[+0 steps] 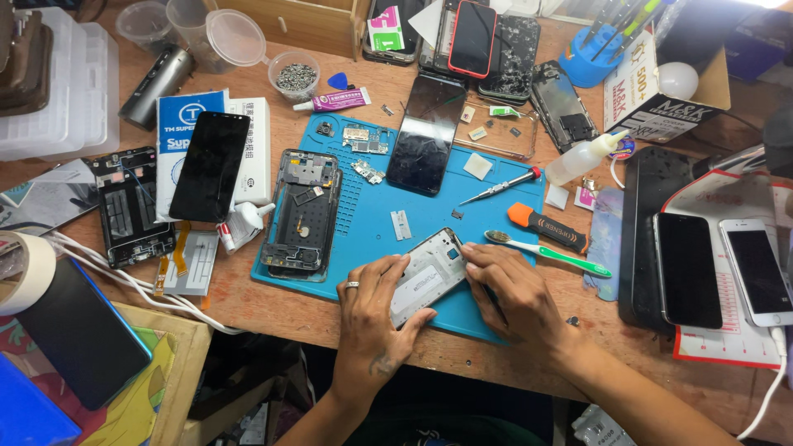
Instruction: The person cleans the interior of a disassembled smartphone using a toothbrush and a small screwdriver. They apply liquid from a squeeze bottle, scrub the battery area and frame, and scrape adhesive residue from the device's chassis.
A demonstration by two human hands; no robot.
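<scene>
Both hands rest on a white phone frame [427, 275] lying on the blue mat [372, 223] at the near edge of the worktop [273, 310]. The left hand [376, 310] closes its grip on the frame's lower end, and the right hand [512, 293] pinches a thin dark tool against its upper corner. Pressing too hard there could, I judge, slip the tool or bend the frame toward the green toothbrush [549, 252].

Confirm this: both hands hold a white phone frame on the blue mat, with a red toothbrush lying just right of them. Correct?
Not quite. The head view shows the toothbrush is green, not red. The rest holds: left hand and right hand hold the white phone frame on the blue mat.
</scene>
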